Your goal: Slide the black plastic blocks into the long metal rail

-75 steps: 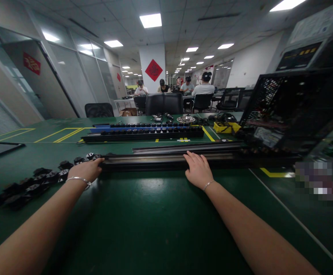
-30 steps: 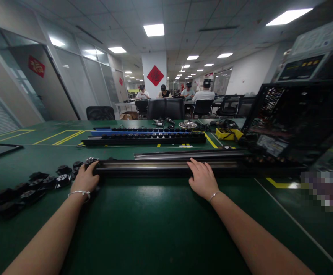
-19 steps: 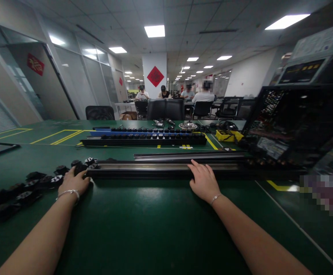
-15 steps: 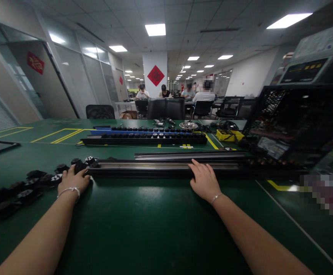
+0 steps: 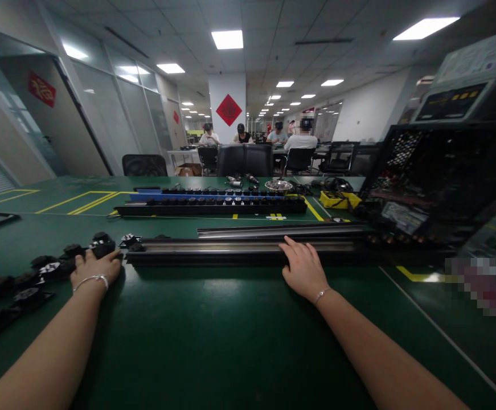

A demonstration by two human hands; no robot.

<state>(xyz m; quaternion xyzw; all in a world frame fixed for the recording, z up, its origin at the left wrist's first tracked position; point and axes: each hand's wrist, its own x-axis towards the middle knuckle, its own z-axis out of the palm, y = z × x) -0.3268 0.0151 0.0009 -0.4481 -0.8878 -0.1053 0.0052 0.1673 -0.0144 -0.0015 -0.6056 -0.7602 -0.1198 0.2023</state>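
Observation:
My left hand (image 5: 95,269) is at the left end of a long black rail (image 5: 213,259), beside a row of small black modules. Its thumb and fingers are around a black module (image 5: 103,247), partly hidden by the hand. Just to the right, another module with a white marked face (image 5: 130,240) sits by the rail's end. Further along, my right hand (image 5: 303,265) rests on the rail's front edge, fingers stretched out and slightly apart, holding nothing. A bright metallic strip runs inside the rail's channel.
Several black modules (image 5: 29,296) lie at the left. Behind the rail are a second rail (image 5: 282,232), a black rail filled with modules (image 5: 213,208), a metal dish (image 5: 278,185) and a yellow box (image 5: 340,200). An open black case (image 5: 435,176) stands at right. People sit further back.
My left hand has moved left, away from the rail's end, and the black module at its fingers has shifted with it. My right hand stays on the rail. The view has turned slightly.

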